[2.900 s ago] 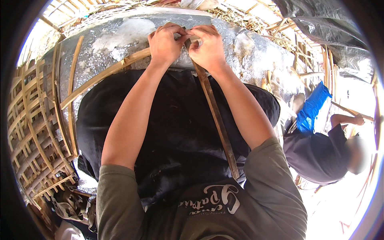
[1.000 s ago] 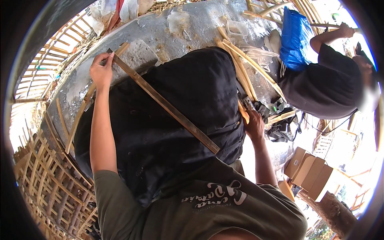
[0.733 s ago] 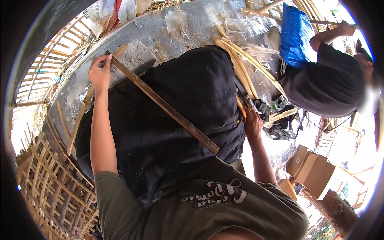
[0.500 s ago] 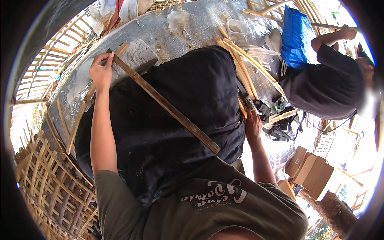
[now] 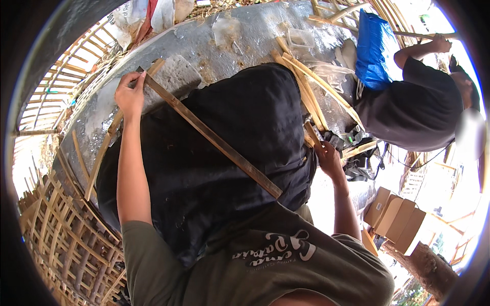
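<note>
My left hand point(image 5: 130, 97) pinches the far end of a long, flat brown bamboo strip point(image 5: 212, 136) between thumb and fingers. The strip slants down to the right over the black cloth point(image 5: 245, 102) covering my lap. Just beyond my left hand is a rough grey stone block point(image 5: 178, 76). On the right, beside the cloth's edge, my right hand point(image 5: 329, 155) is closed around a short, narrow brown piece point(image 5: 312, 132). Its kind is unclear, and the fingers hide its lower end.
Pale bamboo lengths point(image 5: 321, 84) lie beyond my right hand. A person in a dark shirt point(image 5: 408, 112) sits at the right near a blue bag point(image 5: 375, 51). An open cardboard box point(image 5: 398, 219) and a log point(image 5: 426, 268) lie lower right; woven bamboo point(image 5: 71, 237) stands left.
My right hand has shifted slightly right. The dark, metallic-looking tool seen beside it earlier no longer shows; a brown piece now sticks up from its fingers. My left hand and the strip barely moved.
</note>
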Demonstrator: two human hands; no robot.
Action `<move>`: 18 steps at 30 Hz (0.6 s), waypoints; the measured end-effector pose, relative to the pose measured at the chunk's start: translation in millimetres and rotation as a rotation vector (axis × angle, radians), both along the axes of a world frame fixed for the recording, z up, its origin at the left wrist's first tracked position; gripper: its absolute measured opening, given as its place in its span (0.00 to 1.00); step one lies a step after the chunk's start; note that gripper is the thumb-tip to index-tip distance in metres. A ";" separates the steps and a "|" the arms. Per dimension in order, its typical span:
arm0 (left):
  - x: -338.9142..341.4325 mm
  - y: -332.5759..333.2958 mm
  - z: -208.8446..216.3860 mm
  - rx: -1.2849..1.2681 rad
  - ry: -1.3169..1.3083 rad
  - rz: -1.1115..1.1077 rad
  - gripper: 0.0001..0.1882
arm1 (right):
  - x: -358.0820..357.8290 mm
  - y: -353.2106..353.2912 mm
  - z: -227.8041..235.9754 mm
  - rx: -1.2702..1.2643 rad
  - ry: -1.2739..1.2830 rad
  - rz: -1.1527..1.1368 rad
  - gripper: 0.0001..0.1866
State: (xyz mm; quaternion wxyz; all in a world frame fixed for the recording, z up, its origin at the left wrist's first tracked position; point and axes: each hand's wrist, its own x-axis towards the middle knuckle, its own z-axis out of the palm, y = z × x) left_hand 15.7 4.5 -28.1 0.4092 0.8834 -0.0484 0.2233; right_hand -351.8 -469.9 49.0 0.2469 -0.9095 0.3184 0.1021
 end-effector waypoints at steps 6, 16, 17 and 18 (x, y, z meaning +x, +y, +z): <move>-3.1 -3.7 4.7 0.017 -0.015 0.011 0.10 | -14.1 -20.3 -12.0 0.293 -0.051 -0.251 0.17; -8.2 -5.7 11.7 0.014 0.054 0.060 0.08 | 35.3 -28.2 53.9 0.356 -0.451 -0.254 0.13; -8.0 -4.6 11.0 0.019 0.055 0.063 0.08 | 47.4 -15.9 65.5 0.461 -0.502 -0.268 0.12; -8.3 -3.3 10.2 0.024 0.057 0.067 0.08 | 60.0 -3.2 80.6 0.567 -0.552 -0.281 0.11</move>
